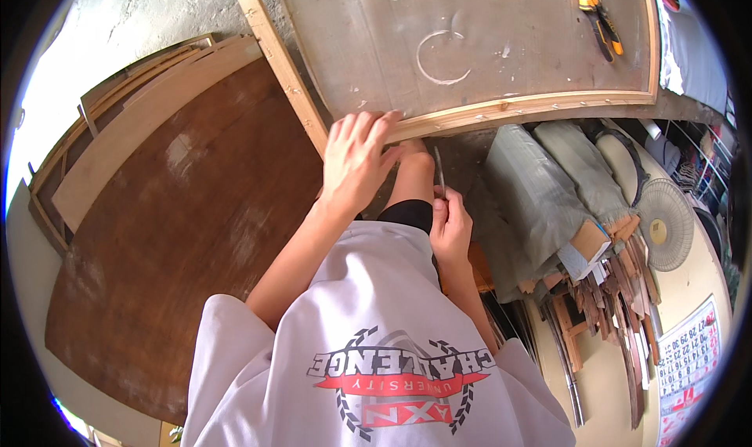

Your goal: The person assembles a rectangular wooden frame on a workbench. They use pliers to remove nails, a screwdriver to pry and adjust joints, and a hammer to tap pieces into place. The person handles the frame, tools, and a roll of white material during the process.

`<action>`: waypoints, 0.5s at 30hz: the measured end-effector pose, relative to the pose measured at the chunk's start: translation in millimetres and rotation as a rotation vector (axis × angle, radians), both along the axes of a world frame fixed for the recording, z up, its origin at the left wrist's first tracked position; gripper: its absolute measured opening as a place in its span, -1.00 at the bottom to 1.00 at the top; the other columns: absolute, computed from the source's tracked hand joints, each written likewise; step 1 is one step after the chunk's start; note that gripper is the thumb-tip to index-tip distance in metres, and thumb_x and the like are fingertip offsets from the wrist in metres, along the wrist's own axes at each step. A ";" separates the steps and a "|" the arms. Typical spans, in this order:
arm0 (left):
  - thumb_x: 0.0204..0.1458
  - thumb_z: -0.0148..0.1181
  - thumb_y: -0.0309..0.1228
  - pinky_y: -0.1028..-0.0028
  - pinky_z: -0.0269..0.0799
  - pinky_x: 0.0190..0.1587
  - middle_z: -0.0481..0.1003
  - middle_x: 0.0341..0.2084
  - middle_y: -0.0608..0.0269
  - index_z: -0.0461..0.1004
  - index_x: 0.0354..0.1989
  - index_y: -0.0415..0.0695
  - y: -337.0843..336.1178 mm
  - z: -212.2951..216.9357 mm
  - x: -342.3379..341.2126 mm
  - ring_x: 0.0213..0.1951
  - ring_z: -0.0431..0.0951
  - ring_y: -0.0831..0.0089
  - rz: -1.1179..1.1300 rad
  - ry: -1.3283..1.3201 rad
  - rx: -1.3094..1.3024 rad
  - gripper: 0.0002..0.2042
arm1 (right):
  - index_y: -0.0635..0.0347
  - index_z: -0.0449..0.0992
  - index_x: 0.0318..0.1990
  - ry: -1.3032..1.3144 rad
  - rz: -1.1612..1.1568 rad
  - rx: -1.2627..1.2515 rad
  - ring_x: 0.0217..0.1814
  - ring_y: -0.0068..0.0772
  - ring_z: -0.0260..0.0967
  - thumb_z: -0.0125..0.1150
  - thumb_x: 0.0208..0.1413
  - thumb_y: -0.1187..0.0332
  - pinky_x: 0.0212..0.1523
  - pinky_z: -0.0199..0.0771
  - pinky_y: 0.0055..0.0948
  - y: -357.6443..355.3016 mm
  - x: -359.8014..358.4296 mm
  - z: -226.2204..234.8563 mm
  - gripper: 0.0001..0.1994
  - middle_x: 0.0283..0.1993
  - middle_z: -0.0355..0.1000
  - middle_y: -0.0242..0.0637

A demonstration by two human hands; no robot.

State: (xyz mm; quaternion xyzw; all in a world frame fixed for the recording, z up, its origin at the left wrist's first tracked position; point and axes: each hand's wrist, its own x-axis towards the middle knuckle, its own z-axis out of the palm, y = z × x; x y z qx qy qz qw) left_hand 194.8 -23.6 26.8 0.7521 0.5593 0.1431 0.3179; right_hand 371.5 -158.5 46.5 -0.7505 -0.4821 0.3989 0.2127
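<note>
A wooden frame (525, 104), with staples or nails along its near rail, lies on a worn brown tabletop (368, 39). My left hand (354, 161) is closed over the frame's near-left corner, fingers curled on the wood. That grip hides the corner joint itself. Lower and to the right, beside my bare knee (415, 169), my right hand (452, 224) is closed round a thin, dark metal tool (439, 165) that points up and away. Its kind is too small to make out. Pliers (600, 20) with orange and black handles lie at the far right on the tabletop.
A big dark-brown wooden panel (196, 180) leans at the left with other boards behind it. To the right, grey cloth covers (533, 188) lie over stacked wood strips (619, 290). Beyond them are a round fan (664, 224) and a wall calendar (689, 361).
</note>
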 end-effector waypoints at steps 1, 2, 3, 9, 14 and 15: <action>-0.11 0.50 -0.32 0.23 0.39 0.01 0.51 -0.17 0.25 0.54 0.05 -0.05 -2.3 4.0 -9.2 -0.08 0.50 0.20 0.001 0.067 0.016 -0.51 | 0.29 0.45 0.09 0.020 0.022 -0.051 -0.30 0.02 0.53 0.04 0.41 0.40 -0.27 0.52 -0.21 2.0 -5.2 11.2 -0.78 -0.22 0.53 0.01; -0.11 0.50 -0.32 0.23 0.39 0.02 0.51 -0.18 0.26 0.54 0.03 -0.03 -4.2 6.7 -18.1 -0.09 0.50 0.20 0.012 0.090 0.056 -0.53 | 0.30 0.45 0.07 0.044 0.036 -0.100 -0.32 -0.02 0.52 0.01 0.42 0.41 -0.27 0.51 -0.24 5.5 -10.5 20.1 -0.79 -0.23 0.52 0.02; -0.11 0.50 -0.33 0.23 0.37 0.02 0.49 -0.18 0.26 0.52 0.03 -0.04 -5.4 8.2 -24.8 -0.10 0.49 0.21 0.005 0.092 0.038 -0.53 | 0.29 0.44 0.10 0.093 0.027 -0.160 -0.32 0.06 0.51 0.02 0.42 0.37 -0.27 0.51 -0.21 9.5 -16.8 27.0 -0.77 -0.23 0.51 0.03; -0.11 0.51 -0.34 0.21 0.32 0.10 0.50 -0.15 0.31 0.53 -0.01 -0.03 -5.4 9.5 -33.2 -0.06 0.50 0.26 -0.014 0.067 0.101 -0.55 | 0.26 0.43 0.08 0.010 0.112 -0.179 -0.23 0.26 0.50 0.05 0.41 0.32 -0.27 0.49 -0.01 32.7 -30.7 42.5 -0.76 -0.22 0.52 0.10; -0.01 0.48 -0.41 0.24 0.37 0.08 0.57 -0.12 0.25 0.53 -0.02 -0.15 -3.1 6.6 -74.1 -0.06 0.52 0.32 0.404 -0.149 0.152 -0.63 | 0.35 0.47 0.05 0.041 0.062 -0.131 -0.27 0.14 0.52 0.09 0.40 0.37 -0.27 0.51 -0.14 43.5 -26.9 54.5 -0.77 -0.21 0.52 0.08; 0.06 0.42 -0.42 0.29 0.39 0.04 0.57 -0.13 0.25 0.52 -0.03 -0.18 -3.9 4.7 -85.0 -0.09 0.52 0.37 0.571 -0.184 0.013 -0.68 | 0.36 0.47 0.06 0.051 0.055 -0.117 -0.27 0.08 0.53 0.08 0.40 0.37 -0.26 0.52 -0.17 48.7 -25.1 57.3 -0.76 -0.20 0.53 0.05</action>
